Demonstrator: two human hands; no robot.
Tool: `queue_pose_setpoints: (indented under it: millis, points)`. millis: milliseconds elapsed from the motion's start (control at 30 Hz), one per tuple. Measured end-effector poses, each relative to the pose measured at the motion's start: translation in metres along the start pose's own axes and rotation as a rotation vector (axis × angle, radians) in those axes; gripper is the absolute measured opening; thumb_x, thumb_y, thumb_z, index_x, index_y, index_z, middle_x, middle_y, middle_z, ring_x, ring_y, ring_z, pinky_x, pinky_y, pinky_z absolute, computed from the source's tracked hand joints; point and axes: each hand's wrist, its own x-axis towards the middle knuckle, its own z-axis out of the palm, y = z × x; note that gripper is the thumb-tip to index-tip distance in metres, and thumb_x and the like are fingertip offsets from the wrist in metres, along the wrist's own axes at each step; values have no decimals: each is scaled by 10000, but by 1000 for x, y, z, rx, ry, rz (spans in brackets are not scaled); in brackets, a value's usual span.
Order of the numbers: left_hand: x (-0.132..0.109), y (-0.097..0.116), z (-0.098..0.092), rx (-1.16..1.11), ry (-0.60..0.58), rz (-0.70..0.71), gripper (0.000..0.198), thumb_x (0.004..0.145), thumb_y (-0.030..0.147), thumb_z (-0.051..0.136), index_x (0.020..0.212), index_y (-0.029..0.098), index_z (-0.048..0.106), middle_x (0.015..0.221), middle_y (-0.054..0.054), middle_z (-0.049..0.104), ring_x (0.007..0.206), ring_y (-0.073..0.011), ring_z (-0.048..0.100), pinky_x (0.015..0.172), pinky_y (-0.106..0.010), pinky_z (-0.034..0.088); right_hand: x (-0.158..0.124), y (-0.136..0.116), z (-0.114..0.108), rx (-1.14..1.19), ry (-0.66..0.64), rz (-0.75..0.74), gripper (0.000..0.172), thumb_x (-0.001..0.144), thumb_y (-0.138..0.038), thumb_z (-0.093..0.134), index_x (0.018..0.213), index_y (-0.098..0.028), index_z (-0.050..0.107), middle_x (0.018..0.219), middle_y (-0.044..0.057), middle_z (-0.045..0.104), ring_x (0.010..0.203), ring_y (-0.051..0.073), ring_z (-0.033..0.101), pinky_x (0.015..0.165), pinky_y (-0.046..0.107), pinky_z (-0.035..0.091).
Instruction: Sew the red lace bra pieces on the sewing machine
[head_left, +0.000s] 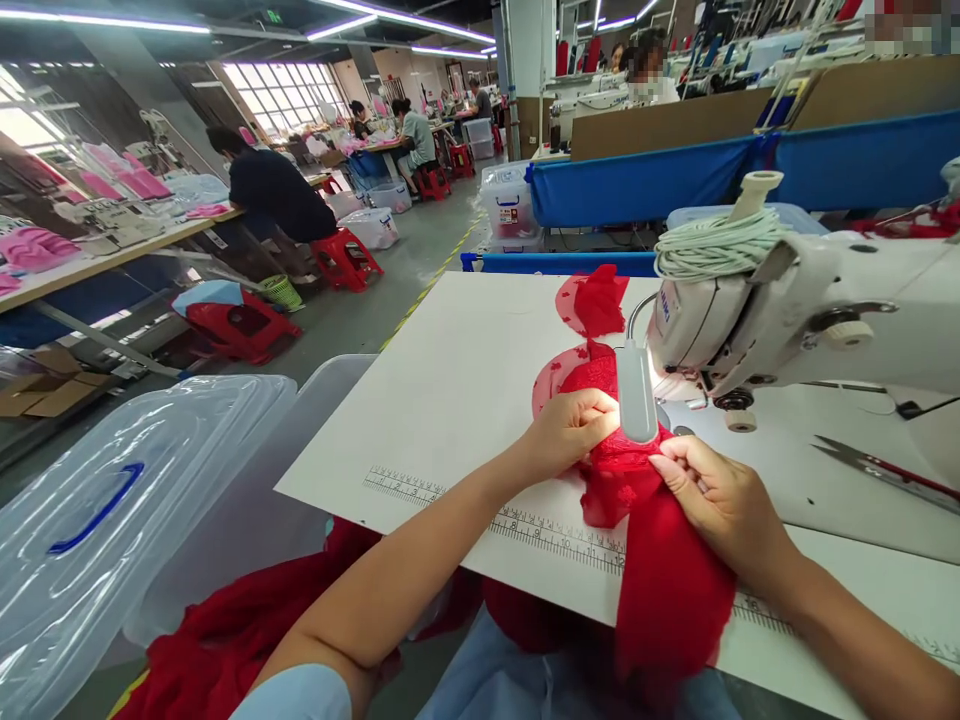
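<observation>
A red lace garment [675, 570] lies over the white sewing table and hangs down past its front edge. My left hand [574, 430] pinches its lace part, left of the grey lamp plate of the sewing machine [712, 330]. With thumb and fingers together, my right hand [705, 480] grips the red fabric just right of that plate. Sheer, dotted red pieces [592, 302] lie flat beyond my left hand. The plate hides part of the cloth, and the needle area is not clearly seen.
Thread snips [885, 468] lie right of the machine. A pale green cord coil [712, 243] sits on the machine head. At left stands a plastic bin with a clear lid [150, 500], near red cloth [247, 610]. People sit at other tables behind.
</observation>
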Motion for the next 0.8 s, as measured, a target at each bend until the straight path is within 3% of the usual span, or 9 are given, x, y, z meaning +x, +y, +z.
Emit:
queue_pose_setpoints:
  millis: [200,300,333,367,467,533,600,700,800]
  points:
    - [-5,7,-7,-3,-74,-13,180,851,359,585,844,192,517,568,63,404,486,-94,392,474,-232,337,0,-2,-2,11,11,42,264,912,-419,443,705,-262,485,520,-47,486,434,138,444,461,272,392]
    - [-10,9,-17,207,-180,43,313,798,321,696,1036,218,521,676,39,506,548,-118,452,527,-252,375,-1,0,-2,92,-9,45,189,924,-400,459,824,-260,537,591,-36,590,488,148,548,518,274,462]
    - [-13,9,-21,323,-164,86,323,800,277,691,1069,230,519,743,20,545,597,-135,489,572,-268,404,-1,1,-2,125,-17,35,156,929,-386,468,879,-258,543,641,-27,632,524,152,588,548,277,487]
    - [-15,9,-26,451,-86,140,300,811,225,659,1080,238,526,806,1,572,655,-157,523,624,-290,429,-2,2,-1,146,-27,7,130,933,-366,478,920,-256,546,700,-15,667,570,157,623,578,281,507]
    - [-24,6,-37,764,323,267,321,800,97,530,1095,225,547,967,-75,593,882,-250,562,788,-391,449,-3,5,1,130,-79,-189,95,950,-285,487,959,-254,576,877,25,710,738,171,671,678,298,535]
    - [-31,3,-37,873,465,335,322,792,83,497,1083,207,559,1073,-120,563,1021,-295,519,870,-443,425,-4,7,3,103,-116,-312,132,961,-227,469,982,-249,597,956,42,711,825,176,670,731,307,532]
    - [-38,-3,-33,922,358,388,243,818,124,492,1032,207,571,1118,-128,542,1053,-296,486,894,-448,412,-4,8,5,86,-133,-356,154,967,-197,456,1002,-240,600,970,48,706,831,174,662,740,309,525]
    - [-42,-12,-29,857,126,344,35,834,229,537,808,207,543,881,-80,538,837,-240,486,774,-386,434,-4,9,6,58,-155,-367,155,975,-197,445,986,-226,597,913,45,691,770,167,634,701,309,506]
    - [-36,-13,-36,735,85,270,253,859,269,527,633,212,429,686,-19,423,682,-189,422,678,-333,411,-5,9,7,26,-159,-390,145,974,-196,448,954,-218,590,850,33,672,716,158,599,665,305,485]
